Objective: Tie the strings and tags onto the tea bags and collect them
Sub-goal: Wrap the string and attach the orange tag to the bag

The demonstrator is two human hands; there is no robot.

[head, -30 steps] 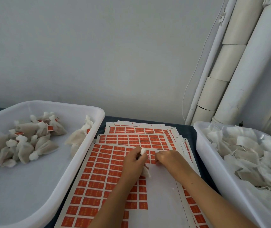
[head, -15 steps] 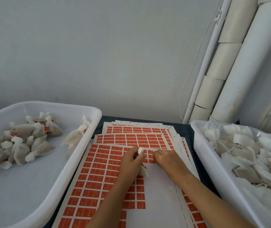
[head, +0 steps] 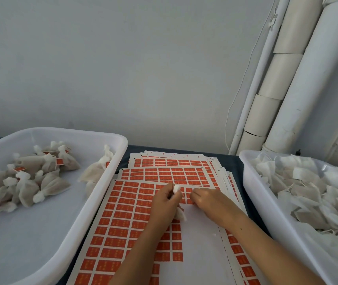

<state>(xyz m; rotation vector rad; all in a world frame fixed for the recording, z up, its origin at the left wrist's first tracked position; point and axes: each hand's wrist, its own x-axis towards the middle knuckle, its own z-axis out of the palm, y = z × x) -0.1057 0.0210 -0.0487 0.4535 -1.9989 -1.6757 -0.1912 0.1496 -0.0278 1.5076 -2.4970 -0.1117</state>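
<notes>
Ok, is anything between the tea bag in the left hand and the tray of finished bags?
Nothing visible. The tea bag in the left hand only has the left tray rim to clear.

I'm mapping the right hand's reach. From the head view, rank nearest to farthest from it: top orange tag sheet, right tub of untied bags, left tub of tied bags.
1. Top sheet of orange tags, under the right hand.
2. White plastic tub of untied bags, right.
3. White plastic tub of tied bags, far left.

I face a plain pale grey wall [head: 123, 68] in soft, even light. At far right, white pipes [head: 299, 95] rise tilted beside a thin white cable [head: 244, 79]. Below lies a dark blue table [head: 225, 159].
</notes>
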